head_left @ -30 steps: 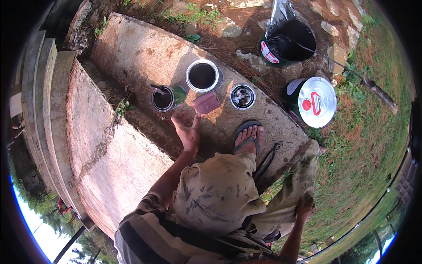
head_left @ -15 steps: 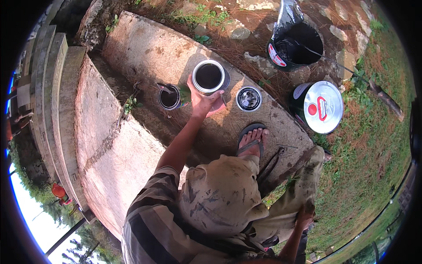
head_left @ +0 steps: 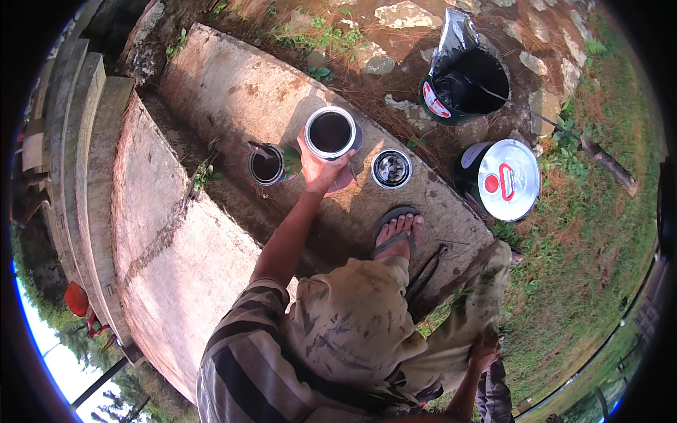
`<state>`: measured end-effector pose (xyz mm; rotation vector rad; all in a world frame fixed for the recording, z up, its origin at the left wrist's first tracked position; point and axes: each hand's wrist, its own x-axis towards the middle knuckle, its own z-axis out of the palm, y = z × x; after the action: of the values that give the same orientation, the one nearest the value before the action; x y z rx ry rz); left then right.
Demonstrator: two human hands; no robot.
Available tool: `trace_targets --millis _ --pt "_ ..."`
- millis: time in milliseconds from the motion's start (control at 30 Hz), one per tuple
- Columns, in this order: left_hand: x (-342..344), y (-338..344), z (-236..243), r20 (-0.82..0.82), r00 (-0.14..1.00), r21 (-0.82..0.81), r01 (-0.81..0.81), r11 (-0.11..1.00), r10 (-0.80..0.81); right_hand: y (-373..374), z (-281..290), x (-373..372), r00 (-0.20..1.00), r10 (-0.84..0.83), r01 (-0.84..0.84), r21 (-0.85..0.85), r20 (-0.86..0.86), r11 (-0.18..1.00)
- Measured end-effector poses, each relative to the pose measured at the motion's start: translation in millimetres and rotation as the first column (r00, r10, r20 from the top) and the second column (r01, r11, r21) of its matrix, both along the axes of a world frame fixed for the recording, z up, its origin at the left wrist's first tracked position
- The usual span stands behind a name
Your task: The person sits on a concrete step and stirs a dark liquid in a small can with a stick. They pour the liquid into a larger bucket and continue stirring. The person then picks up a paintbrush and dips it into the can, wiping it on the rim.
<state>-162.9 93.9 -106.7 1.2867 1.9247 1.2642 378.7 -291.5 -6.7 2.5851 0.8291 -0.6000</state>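
My left hand (head_left: 319, 169) is closed around an open metal can of dark paint (head_left: 328, 131) on the concrete step. A pink pad (head_left: 341, 183) lies under that hand. To its left stands a smaller dark can (head_left: 265, 166) with a tool sticking out. To its right is a round metal lid or shallow tin (head_left: 391, 168) with glossy dark paint inside. My right hand (head_left: 484, 352) rests low on my trouser leg, its fingers partly hidden. My sandalled foot (head_left: 395, 234) is on the step near a dark pair of long-handled tools (head_left: 430, 268).
A large bucket of black paint (head_left: 471, 82) with a stick across it stands on stony ground at the upper right, beside a sealed silver-topped drum (head_left: 509, 180). Grass lies to the right. Concrete ledges (head_left: 96, 204) run along the left, with a red object at the far lower left.
My left hand has moved up from beside the pink pad and taken hold of the middle paint can. The can stands in about the same place. My right hand stays on my leg.
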Motion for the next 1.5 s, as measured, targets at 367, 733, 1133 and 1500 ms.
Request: trace_targets --millis 367,733,1133,1500 --pt "5.8 -1.8 40.5 -0.047 0.994 0.09 0.105 0.99 -0.101 31.6 -52.1 13.6 0.792 0.525 -0.603 0.529 0.312 0.596" --pt "21.1 -17.1 80.3 -0.126 0.979 0.131 0.174 0.976 -0.157 453.9 31.0 -208.2 0.663 0.697 -0.056 0.91 -0.273 0.41" --pt "61.3 26.8 89.0 -0.187 0.9 0.092 0.416 0.905 -0.395 440.7 34.4 -139.5 0.618 0.335 0.734 0.675 -0.711 0.079" --pt "118.6 46.1 88.0 -0.082 0.819 0.085 0.574 0.815 -0.568 474.5 99.9 -71.0 0.554 0.582 0.761 0.645 -0.596 -0.065"
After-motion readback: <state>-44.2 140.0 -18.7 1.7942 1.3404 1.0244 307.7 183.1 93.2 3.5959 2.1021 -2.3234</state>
